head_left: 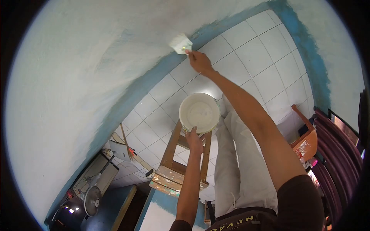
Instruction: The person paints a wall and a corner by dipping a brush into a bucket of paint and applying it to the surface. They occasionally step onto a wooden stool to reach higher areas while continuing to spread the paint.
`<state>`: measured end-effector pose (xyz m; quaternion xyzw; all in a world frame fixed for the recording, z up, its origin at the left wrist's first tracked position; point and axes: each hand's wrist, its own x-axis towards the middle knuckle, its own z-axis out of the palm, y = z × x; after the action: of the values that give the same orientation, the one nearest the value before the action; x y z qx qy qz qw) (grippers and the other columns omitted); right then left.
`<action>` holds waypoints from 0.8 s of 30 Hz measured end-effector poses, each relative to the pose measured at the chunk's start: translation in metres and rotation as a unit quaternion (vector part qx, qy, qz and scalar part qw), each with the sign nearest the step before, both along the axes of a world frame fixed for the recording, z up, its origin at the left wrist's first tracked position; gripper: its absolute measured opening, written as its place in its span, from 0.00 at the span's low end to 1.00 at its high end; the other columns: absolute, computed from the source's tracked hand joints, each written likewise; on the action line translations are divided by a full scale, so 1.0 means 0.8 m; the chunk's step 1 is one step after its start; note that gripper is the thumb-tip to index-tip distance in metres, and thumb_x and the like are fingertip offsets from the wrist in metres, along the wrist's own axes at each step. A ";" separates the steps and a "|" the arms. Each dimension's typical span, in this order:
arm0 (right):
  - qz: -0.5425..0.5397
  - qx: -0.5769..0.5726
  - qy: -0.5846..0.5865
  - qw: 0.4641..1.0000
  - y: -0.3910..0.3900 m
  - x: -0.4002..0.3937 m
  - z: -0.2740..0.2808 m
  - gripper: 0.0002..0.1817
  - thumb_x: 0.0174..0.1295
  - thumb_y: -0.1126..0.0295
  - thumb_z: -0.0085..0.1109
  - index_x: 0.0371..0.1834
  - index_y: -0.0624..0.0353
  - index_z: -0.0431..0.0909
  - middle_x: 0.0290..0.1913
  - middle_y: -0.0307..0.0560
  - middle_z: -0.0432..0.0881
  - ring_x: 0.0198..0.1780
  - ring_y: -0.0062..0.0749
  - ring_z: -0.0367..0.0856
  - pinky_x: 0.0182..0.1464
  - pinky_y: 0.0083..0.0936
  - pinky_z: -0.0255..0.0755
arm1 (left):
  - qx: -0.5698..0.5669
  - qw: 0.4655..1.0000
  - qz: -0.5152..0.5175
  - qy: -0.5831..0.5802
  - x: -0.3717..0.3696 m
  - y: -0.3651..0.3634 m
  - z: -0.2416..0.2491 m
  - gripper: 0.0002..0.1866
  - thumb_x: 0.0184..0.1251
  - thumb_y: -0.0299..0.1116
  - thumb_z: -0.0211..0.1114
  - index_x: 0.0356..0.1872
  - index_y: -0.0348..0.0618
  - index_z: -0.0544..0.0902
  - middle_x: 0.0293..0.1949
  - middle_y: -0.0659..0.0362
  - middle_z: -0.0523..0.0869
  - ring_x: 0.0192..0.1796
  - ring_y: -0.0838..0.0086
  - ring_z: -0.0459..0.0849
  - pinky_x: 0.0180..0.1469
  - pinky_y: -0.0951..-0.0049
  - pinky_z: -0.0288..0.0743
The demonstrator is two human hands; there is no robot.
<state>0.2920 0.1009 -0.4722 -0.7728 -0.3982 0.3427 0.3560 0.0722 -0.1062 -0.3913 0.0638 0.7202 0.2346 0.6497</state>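
Observation:
My right hand (199,61) grips a wide paintbrush (182,43) by its handle. The bristles are whitish and slightly blurred, and they lie against the wall (127,42) just above its blue lower band (146,73). My left hand (194,139) is closed on the near rim of a round white bucket (199,111), with the thumb over the edge. Pale paint shows at the bottom of the bucket. Below the left forearm stands a wooden stool or chair (175,169) spattered with paint.
White floor tiles (246,50) spread below. An orange plastic chair (306,144) stands at right by dark red curtains (335,161). At lower left are a fan (92,200) and a low cabinet (106,171). A blue band (304,46) also runs along the right wall.

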 end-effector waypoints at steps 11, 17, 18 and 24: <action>-0.009 -0.044 0.104 0.994 0.006 0.000 0.081 0.32 0.74 0.50 0.43 0.24 0.68 0.81 0.25 0.67 0.80 0.33 0.63 0.80 0.41 0.50 0.72 | 0.003 1.000 0.026 -0.006 0.008 0.014 0.020 0.33 0.69 0.23 0.55 0.73 0.43 0.53 0.68 0.44 0.63 0.68 0.50 0.70 0.59 0.43 0.83; 0.016 0.047 0.166 0.985 -0.007 0.000 0.370 0.31 0.75 0.53 0.45 0.17 0.66 0.70 0.15 0.55 0.70 0.19 0.44 0.68 0.29 0.41 0.65 | 0.020 0.994 0.054 -0.092 0.001 0.009 0.082 0.33 0.68 0.24 0.54 0.73 0.45 0.55 0.68 0.45 0.64 0.68 0.50 0.71 0.59 0.43 0.82; 0.014 0.082 0.178 0.981 -0.012 -0.005 0.401 0.31 0.76 0.54 0.46 0.16 0.66 0.68 0.14 0.49 0.68 0.17 0.36 0.65 0.26 0.37 0.62 | 0.031 0.992 0.058 -0.109 -0.002 0.007 0.092 0.33 0.68 0.24 0.55 0.73 0.46 0.56 0.66 0.46 0.67 0.67 0.52 0.72 0.58 0.44 0.82; 0.022 0.168 0.282 0.944 -0.007 -0.036 0.417 0.27 0.78 0.50 0.44 0.25 0.58 0.70 0.15 0.31 0.62 0.19 0.17 0.63 0.23 0.23 0.59 | 0.044 0.989 0.089 -0.110 -0.031 -0.002 0.107 0.31 0.68 0.25 0.57 0.71 0.47 0.60 0.65 0.48 0.70 0.64 0.54 0.75 0.55 0.48 0.83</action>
<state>0.2636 0.0951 -0.1389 -0.5640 -0.3503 0.4828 0.5710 0.0476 -0.1078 -0.3058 0.0016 0.6361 0.3283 0.6983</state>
